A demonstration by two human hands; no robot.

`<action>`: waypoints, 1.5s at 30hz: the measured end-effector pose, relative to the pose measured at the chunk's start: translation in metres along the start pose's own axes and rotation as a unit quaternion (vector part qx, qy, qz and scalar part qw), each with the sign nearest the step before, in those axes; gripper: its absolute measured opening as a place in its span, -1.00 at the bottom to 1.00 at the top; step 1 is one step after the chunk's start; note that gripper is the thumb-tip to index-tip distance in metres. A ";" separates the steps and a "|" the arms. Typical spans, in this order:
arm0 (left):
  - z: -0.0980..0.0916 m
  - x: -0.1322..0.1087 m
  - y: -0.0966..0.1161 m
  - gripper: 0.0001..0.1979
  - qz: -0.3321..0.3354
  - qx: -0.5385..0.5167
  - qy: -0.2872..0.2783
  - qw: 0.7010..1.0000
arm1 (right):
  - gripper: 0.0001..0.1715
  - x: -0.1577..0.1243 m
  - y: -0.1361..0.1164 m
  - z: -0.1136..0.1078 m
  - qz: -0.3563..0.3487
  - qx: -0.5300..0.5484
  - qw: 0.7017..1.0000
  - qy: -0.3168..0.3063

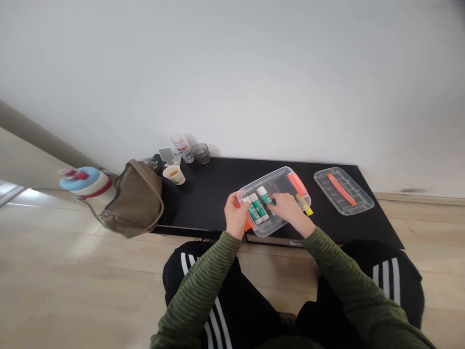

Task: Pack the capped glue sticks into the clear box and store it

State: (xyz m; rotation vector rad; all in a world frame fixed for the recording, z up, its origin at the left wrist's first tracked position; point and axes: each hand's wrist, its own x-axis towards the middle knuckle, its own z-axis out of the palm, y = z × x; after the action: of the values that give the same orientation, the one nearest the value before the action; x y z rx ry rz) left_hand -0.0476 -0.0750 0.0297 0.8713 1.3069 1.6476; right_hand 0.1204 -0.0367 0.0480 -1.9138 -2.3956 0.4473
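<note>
A clear plastic box (267,231) with orange latches rests on the black table near its front edge, open at the top. My left hand (235,216) is closed around the box's left end, its thumb over the rim beside the glue sticks. Two green and white glue sticks (258,208) lie side by side in the box's left part. Reaching in from the right, my right hand (289,209) pinches a third glue stick (264,193) next to them. Its fingers hide that stick's lower end. A yellow piece (308,210) shows at the box's right end.
The clear lid (343,191) with an orange handle lies to the right on the black table (218,194). A paper cup (174,175) of drink, a spray can (182,148), a dark glass (201,153) and a brown bag (140,198) with a bottle (87,182) stand left.
</note>
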 end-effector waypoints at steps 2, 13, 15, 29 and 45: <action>0.001 -0.001 0.001 -0.69 -0.002 0.005 0.002 1.000 | -0.65 0.006 -0.002 0.004 0.012 -0.025 0.999 -0.031; 0.001 -0.002 0.003 -0.69 0.004 0.014 -0.001 1.000 | -0.67 0.012 -0.002 0.011 0.004 -0.045 0.996 -0.082; 0.001 -0.003 0.003 -0.70 0.007 0.018 -0.003 1.000 | -0.71 0.012 -0.001 0.013 -0.006 -0.044 0.995 -0.090; 0.001 -0.001 0.004 -0.70 -0.004 0.006 -0.002 1.000 | -0.62 -0.029 0.025 -0.004 -0.014 0.163 0.947 0.277; 0.000 0.004 -0.004 -0.70 -0.011 -0.005 -0.003 1.000 | -0.61 -0.031 0.135 0.053 0.182 0.114 0.963 0.164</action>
State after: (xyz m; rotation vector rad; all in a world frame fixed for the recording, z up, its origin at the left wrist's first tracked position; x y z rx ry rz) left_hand -0.0483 -0.0708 0.0257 0.8522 1.2995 1.6308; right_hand 0.2446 -0.0509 -0.0321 -2.1245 -1.7173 0.3657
